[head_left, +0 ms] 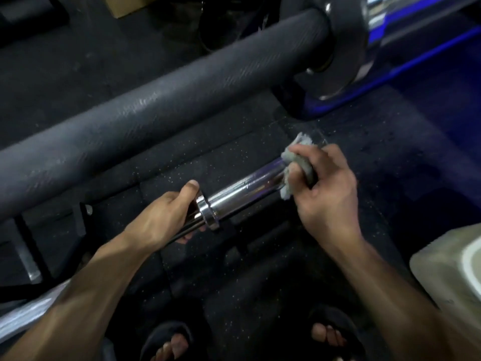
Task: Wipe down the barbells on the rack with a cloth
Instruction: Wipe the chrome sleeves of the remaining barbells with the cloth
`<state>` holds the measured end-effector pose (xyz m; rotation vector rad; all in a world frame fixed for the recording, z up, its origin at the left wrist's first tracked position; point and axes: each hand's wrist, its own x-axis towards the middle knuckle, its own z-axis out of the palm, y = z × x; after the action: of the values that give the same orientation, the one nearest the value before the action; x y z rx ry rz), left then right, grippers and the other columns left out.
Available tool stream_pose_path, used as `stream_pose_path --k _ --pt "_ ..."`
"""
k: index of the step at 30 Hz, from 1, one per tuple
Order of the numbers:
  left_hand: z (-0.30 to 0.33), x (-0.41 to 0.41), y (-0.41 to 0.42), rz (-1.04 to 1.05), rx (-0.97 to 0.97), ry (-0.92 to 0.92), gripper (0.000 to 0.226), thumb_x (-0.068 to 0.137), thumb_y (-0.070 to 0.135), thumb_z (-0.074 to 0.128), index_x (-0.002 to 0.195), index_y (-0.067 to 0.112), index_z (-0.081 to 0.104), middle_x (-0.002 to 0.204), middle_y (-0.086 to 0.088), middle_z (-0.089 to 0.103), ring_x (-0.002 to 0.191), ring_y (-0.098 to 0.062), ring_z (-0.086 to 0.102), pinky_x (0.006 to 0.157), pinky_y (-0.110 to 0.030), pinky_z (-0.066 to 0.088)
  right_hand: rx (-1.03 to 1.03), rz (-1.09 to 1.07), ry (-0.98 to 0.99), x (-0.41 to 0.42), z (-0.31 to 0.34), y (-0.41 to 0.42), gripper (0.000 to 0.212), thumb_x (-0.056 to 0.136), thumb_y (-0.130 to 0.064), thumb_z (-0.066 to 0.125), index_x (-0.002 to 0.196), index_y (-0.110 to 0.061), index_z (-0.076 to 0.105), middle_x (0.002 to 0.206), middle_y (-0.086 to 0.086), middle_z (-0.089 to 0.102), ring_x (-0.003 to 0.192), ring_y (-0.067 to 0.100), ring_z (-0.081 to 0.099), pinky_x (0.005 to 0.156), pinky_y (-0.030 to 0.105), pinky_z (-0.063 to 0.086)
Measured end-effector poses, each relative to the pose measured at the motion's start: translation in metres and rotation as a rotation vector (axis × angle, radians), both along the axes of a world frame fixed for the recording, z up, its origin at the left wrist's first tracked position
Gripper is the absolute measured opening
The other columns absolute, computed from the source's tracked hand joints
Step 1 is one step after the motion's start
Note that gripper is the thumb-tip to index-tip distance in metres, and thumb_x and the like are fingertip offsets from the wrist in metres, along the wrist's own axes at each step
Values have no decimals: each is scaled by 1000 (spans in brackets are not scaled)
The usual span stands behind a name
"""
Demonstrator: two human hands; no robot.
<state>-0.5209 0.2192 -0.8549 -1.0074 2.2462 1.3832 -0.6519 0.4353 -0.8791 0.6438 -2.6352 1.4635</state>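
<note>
Chrome gleams along the barbell sleeve (244, 188), a smooth, mirror-bright cylinder with a raised collar at its lower-left end, catching faint purple and white reflections. Its long axis runs on a diagonal, from the collar at lower left up to the free end at upper right, held above the dark speckled rubber floor (260, 269). The left hand (161, 220) wraps its grip around the bar just behind the collar, thumb lying on top, fingers curled underneath. The right hand (328, 194) closes its grip over a grey, worn cloth (299, 162) bunched around the sleeve's far end, so that the tip is hidden under fabric. Beyond and roughly parallel lies a thick dark padded roller (145, 115), well apart from the sleeve. Sandalled feet (171, 345) show at the bottom edge.
</note>
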Motion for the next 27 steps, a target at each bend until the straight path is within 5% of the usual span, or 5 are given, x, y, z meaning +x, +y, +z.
stream_pose_path --k 7,12,15,21,27 --pt "-10 6 -8 1 -111 16 81 101 66 27 72 3 69 62 -9 72 58 -20 71 82 -41 58 46 -27 -325 -36 9 -14 32 102 -11 47 92 -15 78 117 2 65 65 0 66 65 15 55" --pt "2 6 2 17 -189 -27 75 98 67 25 83 12 73 76 1 75 82 -13 69 78 -29 45 -21 -74 -449 -29 27 -9 40 101 -6 46 66 -18 61 85 -5 72 49 -2 62 43 14 45" --pt "21 10 10 12 -258 47 58 97 68 27 93 27 68 91 13 70 96 -13 63 86 -34 45 -106 -137 -484 -23 53 0 42 103 -11 48 66 -28 59 62 -9 64 49 -2 60 51 15 46" --pt "90 6 54 24 -258 331 22 101 45 56 121 42 66 126 21 65 114 5 60 102 -24 43 -240 -74 -723 22 130 11 33 106 -6 44 80 -1 64 63 1 66 57 17 58 55 33 58" --pt "215 4 114 -178 -161 501 2 95 37 68 93 36 68 84 30 69 78 7 64 72 -14 47 -383 -40 -781 61 227 35 34 103 -20 54 77 -6 72 69 -3 73 64 7 64 61 22 53"
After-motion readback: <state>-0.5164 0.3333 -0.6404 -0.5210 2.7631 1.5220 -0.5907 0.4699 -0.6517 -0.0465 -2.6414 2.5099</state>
